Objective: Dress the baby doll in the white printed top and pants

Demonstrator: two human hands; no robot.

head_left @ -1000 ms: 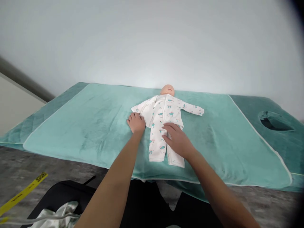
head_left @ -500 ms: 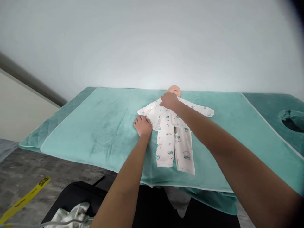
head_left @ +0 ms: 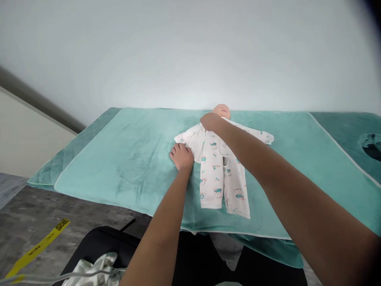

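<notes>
A baby doll (head_left: pixel 223 111) lies on its back, its head towards the wall. It wears white printed clothes: a long-sleeved baby top (head_left: pixel 197 143) and trousers (head_left: pixel 212 186). My right hand (head_left: pixel 209 120) rests over the top's collar, just below the doll's head. Its fingers are hidden behind the back of the hand, so what they grip does not show. My left hand (head_left: pixel 182 156) lies palm down with fingers apart, at the edge of the top under the sleeve on the left. The far sleeve (head_left: pixel 264 137) stretches out to the right.
A green padded cover (head_left: pixel 143 159) spreads over the bed beneath the doll, against a pale wall. A hole (head_left: pixel 372 147) is at the bed's right end. In front, a black chair (head_left: pixel 110 238) carries a crumpled cloth (head_left: pixel 95 272). Yellow tape (head_left: pixel 38 248) appears at lower left.
The view has shifted slightly, so the scene sits a little further right. My right hand has turned at the collar, hiding its fingers. My left hand stays beside the top.
</notes>
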